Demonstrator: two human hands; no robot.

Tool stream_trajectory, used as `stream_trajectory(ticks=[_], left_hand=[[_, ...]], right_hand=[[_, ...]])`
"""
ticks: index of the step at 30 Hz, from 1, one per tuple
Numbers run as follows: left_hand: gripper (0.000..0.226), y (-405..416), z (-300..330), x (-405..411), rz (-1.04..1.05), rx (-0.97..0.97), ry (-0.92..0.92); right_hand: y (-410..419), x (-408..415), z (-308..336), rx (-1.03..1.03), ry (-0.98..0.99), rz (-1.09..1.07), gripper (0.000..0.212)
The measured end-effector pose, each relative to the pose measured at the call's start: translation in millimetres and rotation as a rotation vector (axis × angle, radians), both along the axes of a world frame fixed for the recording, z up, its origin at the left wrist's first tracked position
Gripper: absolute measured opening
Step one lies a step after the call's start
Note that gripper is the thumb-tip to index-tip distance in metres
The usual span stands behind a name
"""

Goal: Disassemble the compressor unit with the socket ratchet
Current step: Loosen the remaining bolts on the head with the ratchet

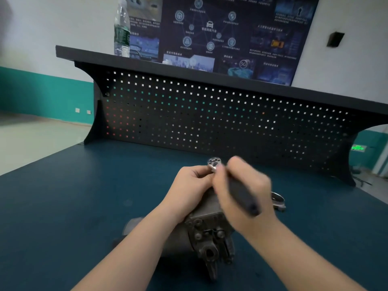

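right hand (241, 185) gripping socket ratchet (241, 192) handle, left hand (193, 185) pinching its head, compressor unit (207, 234) mid-surface (63, 206)

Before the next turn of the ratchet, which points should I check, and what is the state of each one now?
1. Right hand grips the ratchet handle: ok.
2. Left hand steadies the ratchet head: ok.
3. Socket seated on the bolt: cannot tell, the hands hide it.
4. Compressor unit rests on the bench top: ok.
5. Loose metal ring lies near the right hand, in the swing path: not ok.
6. Turning direction set: cannot tell.
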State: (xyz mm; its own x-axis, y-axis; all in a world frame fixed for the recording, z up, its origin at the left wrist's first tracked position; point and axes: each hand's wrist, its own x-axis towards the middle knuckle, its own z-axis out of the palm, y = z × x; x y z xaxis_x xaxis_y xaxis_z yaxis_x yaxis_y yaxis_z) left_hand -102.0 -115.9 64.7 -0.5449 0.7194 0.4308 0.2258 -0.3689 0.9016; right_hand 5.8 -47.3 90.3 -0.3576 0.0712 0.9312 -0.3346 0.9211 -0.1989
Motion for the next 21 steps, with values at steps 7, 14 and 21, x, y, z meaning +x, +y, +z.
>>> stream_trajectory(ticks=[7,14,21], left_hand=[[0.017,-1.3,-2.0,0.0,-0.101,0.025,-0.106],[0.024,3.1,-0.8,-0.7,-0.033,0.014,-0.070],[0.015,3.2,-0.2,-1.0,-0.029,0.025,-0.048]], right_hand=[[37.8,-0.7,56.5,-0.675,-0.472,0.215,0.029],[48.9,-12.4,35.6,-1.118,-0.241,0.507,0.031],[1.3,-0.4,-10.6,-0.033,0.033,-0.013,0.030]])
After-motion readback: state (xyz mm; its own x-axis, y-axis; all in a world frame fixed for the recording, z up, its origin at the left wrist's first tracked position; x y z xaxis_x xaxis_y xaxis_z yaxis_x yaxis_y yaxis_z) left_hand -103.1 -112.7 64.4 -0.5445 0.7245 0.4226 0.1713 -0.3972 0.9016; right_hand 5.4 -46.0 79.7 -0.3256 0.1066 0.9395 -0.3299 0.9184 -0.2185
